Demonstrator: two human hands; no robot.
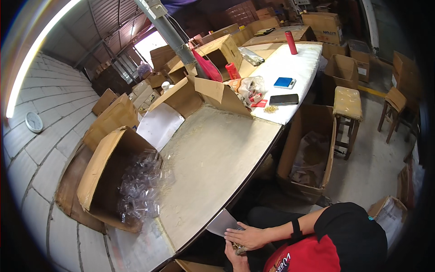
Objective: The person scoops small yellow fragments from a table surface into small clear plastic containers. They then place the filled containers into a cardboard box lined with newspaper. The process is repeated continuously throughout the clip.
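At the lower middle my two hands are close together beside the table edge. My right hand (pixel 247 236), with a dark band on its wrist, rests its fingers over the edge of a pale flat sheet-like piece (pixel 222 222) and seems to hold it. Below it, my left hand (pixel 235 259) is cupped round small brass-coloured pieces (pixel 237 246), partly covered by the right hand. On the left of the table (pixel 213 154), a tipped cardboard box (pixel 102 174) spills a heap of small clear plastic cases or bags (pixel 140 188).
A white foam sheet (pixel 299 68) carries a dark phone (pixel 284 99), a small blue-topped scale (pixel 284 82), a red cylinder (pixel 290 43) and small gold pieces (pixel 271 109). A post (pixel 174 36) rises behind. Right stand a deep carton (pixel 328 149) and padded stool (pixel 348 102).
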